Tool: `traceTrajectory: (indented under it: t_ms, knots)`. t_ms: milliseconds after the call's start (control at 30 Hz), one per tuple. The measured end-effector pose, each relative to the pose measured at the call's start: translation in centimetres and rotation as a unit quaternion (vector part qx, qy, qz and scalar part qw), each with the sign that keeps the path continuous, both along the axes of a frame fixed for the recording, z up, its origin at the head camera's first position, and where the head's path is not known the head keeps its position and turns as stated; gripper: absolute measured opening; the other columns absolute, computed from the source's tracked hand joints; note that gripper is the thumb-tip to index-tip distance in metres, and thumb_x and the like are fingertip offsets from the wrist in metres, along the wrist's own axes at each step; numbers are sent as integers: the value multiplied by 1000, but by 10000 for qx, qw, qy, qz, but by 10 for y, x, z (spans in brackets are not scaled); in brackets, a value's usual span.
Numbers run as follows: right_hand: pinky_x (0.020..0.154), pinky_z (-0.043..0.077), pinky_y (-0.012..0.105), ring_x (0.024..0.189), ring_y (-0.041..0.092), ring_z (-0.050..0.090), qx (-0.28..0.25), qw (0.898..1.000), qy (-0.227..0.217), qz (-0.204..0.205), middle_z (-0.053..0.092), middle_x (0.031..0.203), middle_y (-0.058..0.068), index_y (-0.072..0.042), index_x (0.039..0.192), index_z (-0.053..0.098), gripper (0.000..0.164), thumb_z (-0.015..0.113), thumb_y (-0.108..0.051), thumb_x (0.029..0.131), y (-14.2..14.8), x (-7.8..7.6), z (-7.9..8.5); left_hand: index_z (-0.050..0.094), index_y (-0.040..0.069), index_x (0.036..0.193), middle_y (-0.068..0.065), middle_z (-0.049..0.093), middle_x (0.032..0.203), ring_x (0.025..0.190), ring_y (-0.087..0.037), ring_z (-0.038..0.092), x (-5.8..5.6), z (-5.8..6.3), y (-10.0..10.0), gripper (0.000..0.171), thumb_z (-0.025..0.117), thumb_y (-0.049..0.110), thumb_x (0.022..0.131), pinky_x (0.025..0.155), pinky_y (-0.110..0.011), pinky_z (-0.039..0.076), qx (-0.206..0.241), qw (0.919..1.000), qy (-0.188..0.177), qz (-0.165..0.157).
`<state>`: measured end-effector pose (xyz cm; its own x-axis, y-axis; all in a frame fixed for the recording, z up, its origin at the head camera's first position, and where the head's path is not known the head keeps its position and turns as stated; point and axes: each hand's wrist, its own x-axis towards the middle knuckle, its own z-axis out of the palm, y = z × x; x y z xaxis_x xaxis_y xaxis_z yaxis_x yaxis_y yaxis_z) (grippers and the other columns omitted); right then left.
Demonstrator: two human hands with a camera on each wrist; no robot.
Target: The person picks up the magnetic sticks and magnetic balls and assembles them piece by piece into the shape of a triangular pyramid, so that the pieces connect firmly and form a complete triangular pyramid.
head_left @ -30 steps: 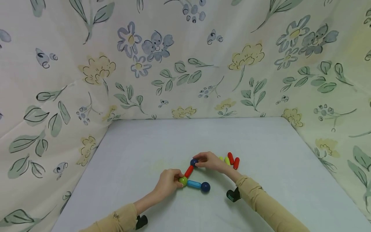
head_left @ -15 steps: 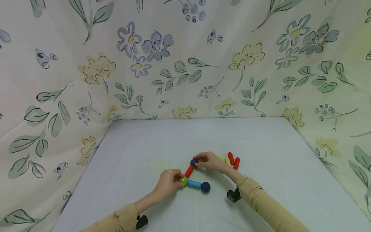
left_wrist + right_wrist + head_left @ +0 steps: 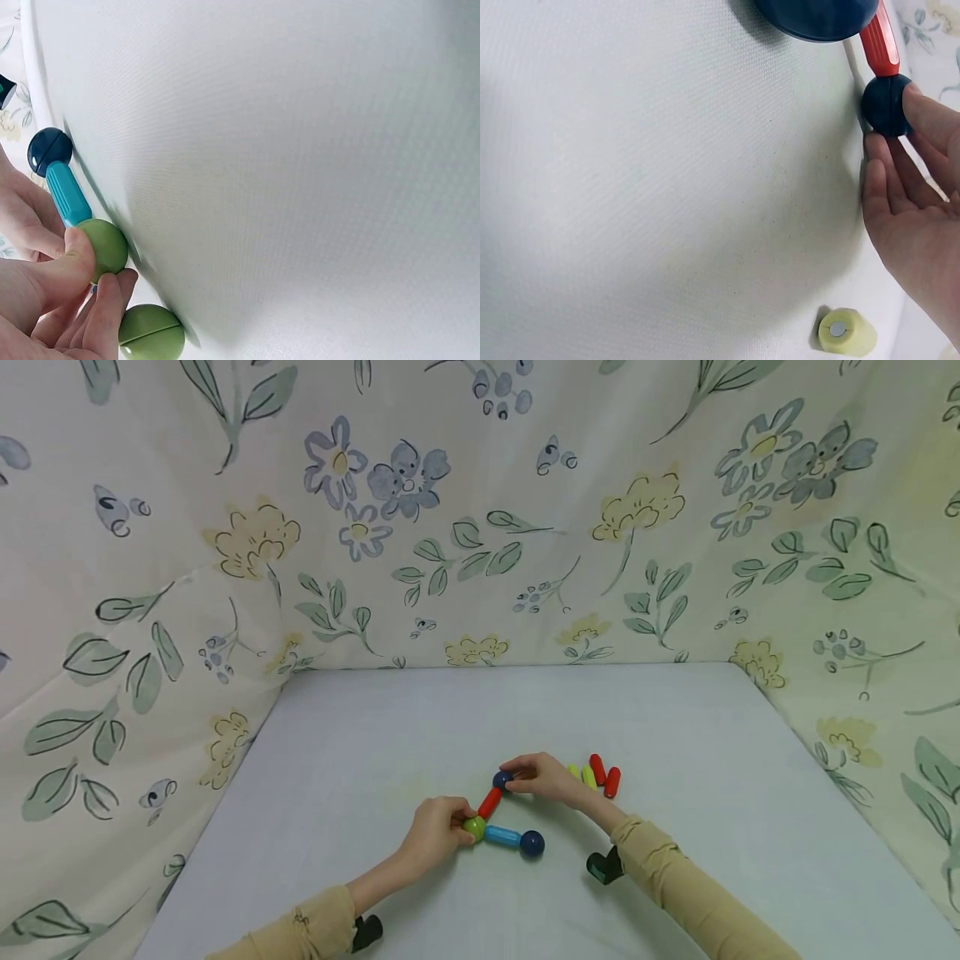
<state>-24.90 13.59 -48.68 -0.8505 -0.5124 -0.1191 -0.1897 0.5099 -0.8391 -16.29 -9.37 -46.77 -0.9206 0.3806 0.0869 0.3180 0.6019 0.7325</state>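
Note:
My left hand (image 3: 437, 829) pinches a green ball (image 3: 474, 829) between thumb and fingers. A light blue rod (image 3: 502, 837) runs from this ball to a dark blue ball (image 3: 532, 844) lying on the table. From the same green ball a red rod (image 3: 489, 803) reaches up to a second dark blue ball (image 3: 502, 781). That ball is pinched by the fingertips of my right hand (image 3: 546, 777), also seen in the right wrist view. Below the held green ball, the left wrist view has another green ball (image 3: 152, 333), which the head view does not show.
Beyond the right hand lie loose red rods (image 3: 612, 782) and yellow-green rods (image 3: 588, 776), partly hidden by the hand. A yellow-green rod (image 3: 847, 332) with a metal end appears in the right wrist view. Floral cloth (image 3: 480, 568) surrounds the white table (image 3: 420, 718).

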Motion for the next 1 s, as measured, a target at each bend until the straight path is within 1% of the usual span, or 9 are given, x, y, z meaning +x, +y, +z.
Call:
traceTrajectory:
  t_ms: [300, 467, 567, 733, 833, 900, 1000]
  knots:
    - [78, 53, 25, 92, 16, 61, 35, 10000, 48, 28, 67, 113, 12, -5, 123, 62, 36, 66, -20, 90, 3, -1, 1, 69, -4, 91, -10, 72, 84, 73, -15, 65, 0, 1, 0, 21, 78, -4, 71, 67, -25, 56, -25, 10000, -1, -17]
    - [83, 53, 28, 99, 19, 62, 84, 9997, 230, 6, 66, 117, 10, -6, 122, 62, 36, 65, -21, 90, 13, -2, 10, 69, -4, 91, -11, 72, 84, 73, -15, 64, 0, 1, 0, 22, 78, -4, 71, 68, -25, 56, -22, 10000, -59, -18]
    - [88, 52, 32, 102, 21, 62, 90, 9996, 245, -64, 66, 118, 11, -5, 123, 61, 37, 64, -22, 91, 22, -2, 19, 69, -4, 91, -11, 72, 85, 73, -15, 65, 0, 1, 0, 23, 78, -5, 70, 68, -25, 57, 11, 10000, -71, -37]
    - [90, 52, 33, 102, 21, 62, 236, 9990, 297, -243, 66, 118, 11, -3, 123, 61, 38, 64, -23, 91, 39, -1, 30, 69, -5, 91, -12, 72, 85, 74, -15, 66, -1, 1, 0, 22, 77, -6, 70, 67, -23, 56, 37, 9999, -89, -66]
    - [90, 52, 34, 102, 22, 62, 336, 9981, 397, -337, 66, 118, 12, -2, 123, 61, 38, 64, -24, 91, 52, 2, 32, 69, -5, 90, -12, 72, 85, 73, -15, 66, -1, 2, 0, 22, 77, -6, 71, 67, -22, 56, 32, 9999, -115, -61]
    - [90, 52, 37, 104, 24, 63, 339, 9977, 429, -412, 66, 118, 13, -1, 123, 60, 39, 63, -23, 91, 62, 3, 33, 69, -5, 90, -12, 72, 84, 73, -16, 66, -1, 3, 0, 22, 77, -6, 70, 67, -22, 56, 39, 9999, -136, -57]
    - [90, 53, 38, 104, 26, 63, 367, 9960, 460, -676, 67, 116, 14, 0, 122, 61, 39, 63, -23, 91, 77, 4, 32, 69, -5, 91, -12, 72, 85, 73, -16, 66, -1, 3, 0, 22, 77, -6, 70, 67, -22, 56, 49, 9998, -157, -53]
